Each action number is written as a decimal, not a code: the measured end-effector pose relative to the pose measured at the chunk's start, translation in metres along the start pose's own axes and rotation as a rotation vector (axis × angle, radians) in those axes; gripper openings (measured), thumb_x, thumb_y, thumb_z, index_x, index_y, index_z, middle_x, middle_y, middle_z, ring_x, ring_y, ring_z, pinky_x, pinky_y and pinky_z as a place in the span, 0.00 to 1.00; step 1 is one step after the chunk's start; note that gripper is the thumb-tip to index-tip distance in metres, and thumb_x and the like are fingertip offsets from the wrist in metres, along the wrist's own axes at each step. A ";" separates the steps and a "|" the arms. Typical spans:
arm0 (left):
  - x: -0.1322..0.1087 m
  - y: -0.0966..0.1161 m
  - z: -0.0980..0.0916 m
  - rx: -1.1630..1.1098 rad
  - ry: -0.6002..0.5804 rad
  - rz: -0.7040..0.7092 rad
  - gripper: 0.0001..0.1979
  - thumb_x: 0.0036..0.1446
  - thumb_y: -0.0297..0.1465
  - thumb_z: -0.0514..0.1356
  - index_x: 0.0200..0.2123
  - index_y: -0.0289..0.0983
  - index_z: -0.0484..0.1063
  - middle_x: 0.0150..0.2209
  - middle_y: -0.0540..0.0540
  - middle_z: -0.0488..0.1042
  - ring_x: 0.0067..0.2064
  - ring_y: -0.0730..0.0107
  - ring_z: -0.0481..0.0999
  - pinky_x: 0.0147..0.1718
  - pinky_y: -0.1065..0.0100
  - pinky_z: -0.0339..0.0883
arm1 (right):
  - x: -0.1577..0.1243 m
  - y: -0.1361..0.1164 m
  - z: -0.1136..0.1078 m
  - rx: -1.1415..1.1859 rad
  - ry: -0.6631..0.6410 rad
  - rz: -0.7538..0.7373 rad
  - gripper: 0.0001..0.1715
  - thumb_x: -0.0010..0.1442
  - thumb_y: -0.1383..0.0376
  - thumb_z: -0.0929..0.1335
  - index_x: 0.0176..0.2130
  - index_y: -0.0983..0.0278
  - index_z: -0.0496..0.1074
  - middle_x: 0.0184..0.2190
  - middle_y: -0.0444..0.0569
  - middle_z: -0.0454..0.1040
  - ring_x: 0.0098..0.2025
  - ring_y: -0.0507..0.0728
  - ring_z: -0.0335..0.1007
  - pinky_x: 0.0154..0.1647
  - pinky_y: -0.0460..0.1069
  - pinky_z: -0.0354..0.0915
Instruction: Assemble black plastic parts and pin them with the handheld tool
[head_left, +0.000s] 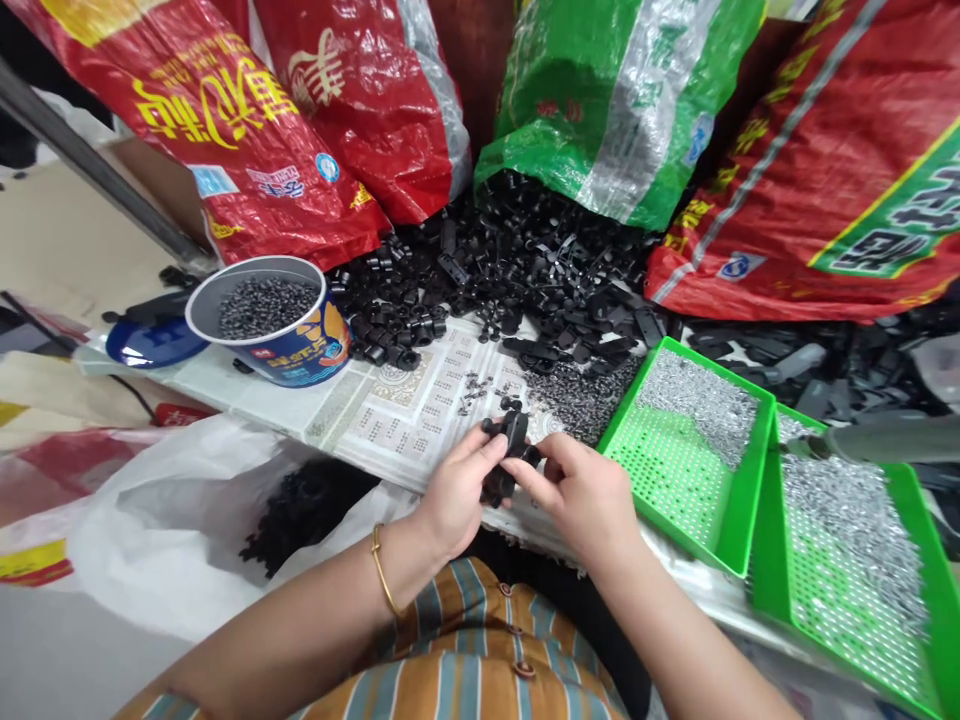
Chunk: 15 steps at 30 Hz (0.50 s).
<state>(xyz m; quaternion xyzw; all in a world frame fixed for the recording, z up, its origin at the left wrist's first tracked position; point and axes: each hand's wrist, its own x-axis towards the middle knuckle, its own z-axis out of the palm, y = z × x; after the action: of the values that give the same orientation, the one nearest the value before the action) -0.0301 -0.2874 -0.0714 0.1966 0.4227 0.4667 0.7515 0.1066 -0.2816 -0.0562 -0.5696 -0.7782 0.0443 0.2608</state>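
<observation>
My left hand (457,490) and my right hand (585,495) meet at the table's near edge, both pinched around a small black plastic part (512,440) held between them. A gold bangle circles my left wrist. Just beyond the hands lie a few loose small grey pins (472,388) on a printed sheet (405,410). A big heap of black plastic parts (510,270) spreads across the back of the table.
A paper cup (292,350) of grey pellets stands at left beside a blue lid (150,345). Two green perforated trays (694,465) (847,560) with silvery pins sit at right. Red and green woven sacks (615,100) line the back. A white plastic bag (195,520) holding black parts hangs below left.
</observation>
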 end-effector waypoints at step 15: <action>0.004 0.004 0.013 -0.167 -0.054 -0.249 0.11 0.53 0.35 0.59 0.36 0.33 0.70 0.32 0.45 0.74 0.29 0.70 0.74 0.32 0.67 0.68 | -0.034 0.047 -0.051 0.228 0.548 0.337 0.25 0.54 0.60 0.68 0.51 0.59 0.63 0.39 0.52 0.68 0.35 0.56 0.67 0.36 0.52 0.66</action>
<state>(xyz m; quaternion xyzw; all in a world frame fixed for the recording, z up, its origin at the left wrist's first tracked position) -0.0206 -0.2809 -0.0627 0.0919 0.3831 0.3981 0.8284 0.1782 -0.3076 -0.0414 -0.6479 -0.5643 0.0189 0.5113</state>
